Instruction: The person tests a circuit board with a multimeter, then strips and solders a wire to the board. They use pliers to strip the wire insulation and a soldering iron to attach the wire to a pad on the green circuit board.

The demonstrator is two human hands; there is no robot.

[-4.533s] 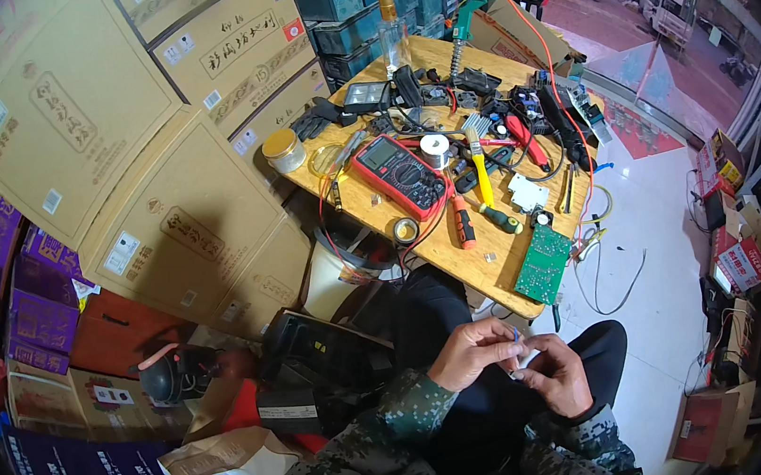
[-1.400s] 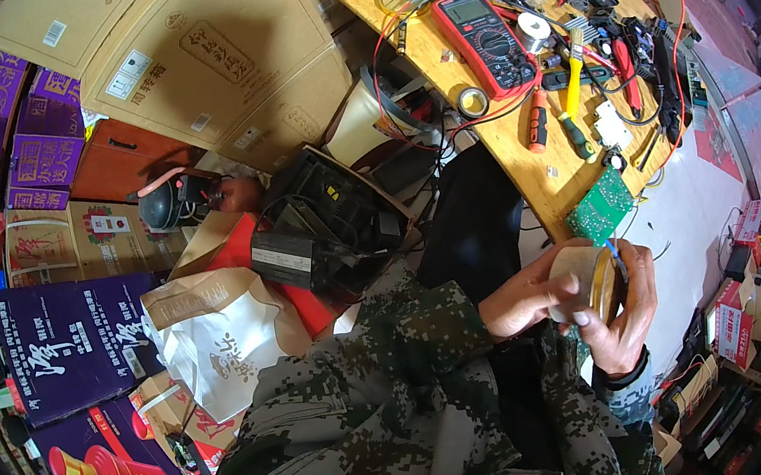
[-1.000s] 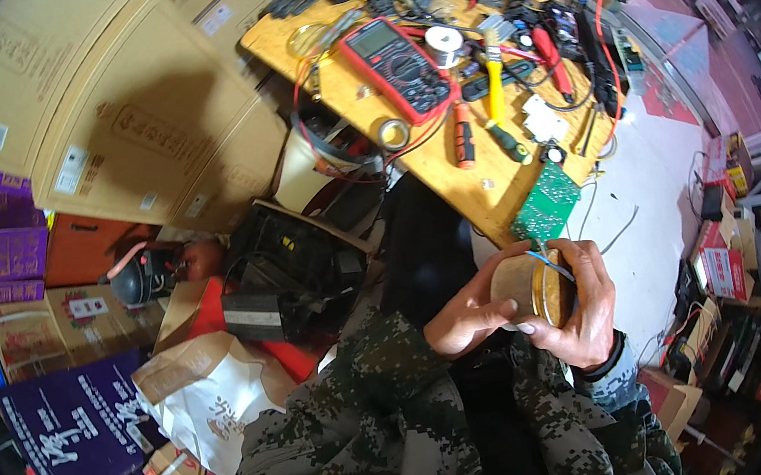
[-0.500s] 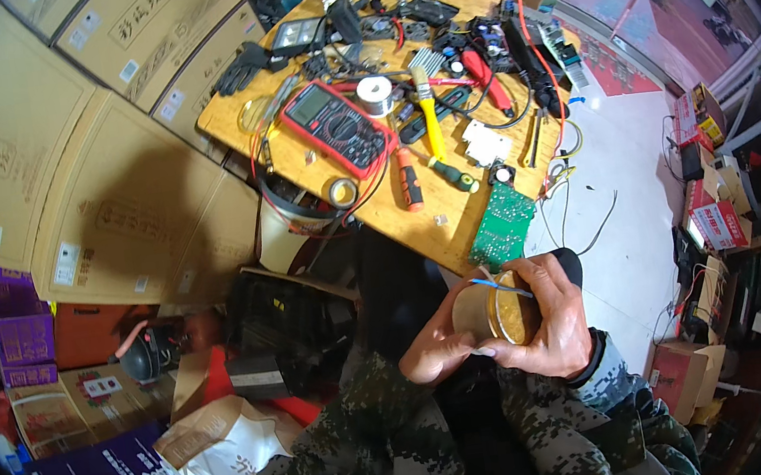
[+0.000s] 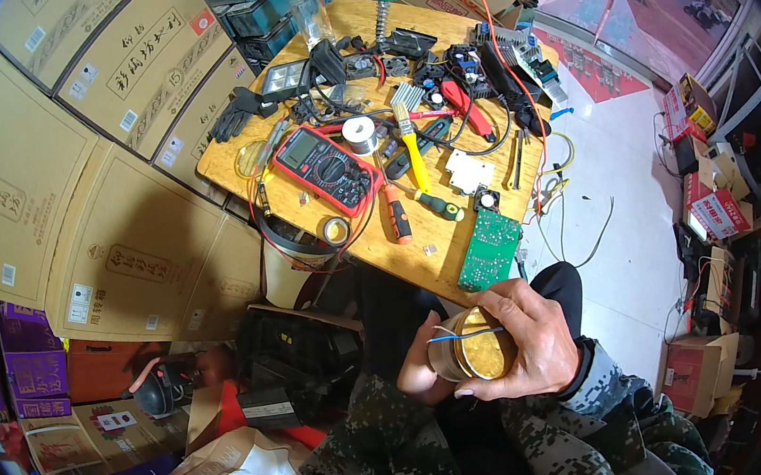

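Observation:
A short round metal can with a mottled golden end is held between my two hands above my lap. A blue wire and a pale wire lie across its upper part. My left hand clasps the silvery side, its fingers partly hidden behind the can. My right hand curls over the right edge, fingers on top and thumb underneath. Just beyond the can, a green circuit board rests at the near corner of the wooden table.
The table carries a red multimeter, a solder spool, a yellow-handled brush, screwdrivers and tangled electronic parts. Cardboard boxes are stacked to the left. An orange cord hangs over the table's right side.
The can has shifted slightly left and down and turned, showing more of its golden end. My right-hand fingers now reach further over its top. The whole view has tilted a little.

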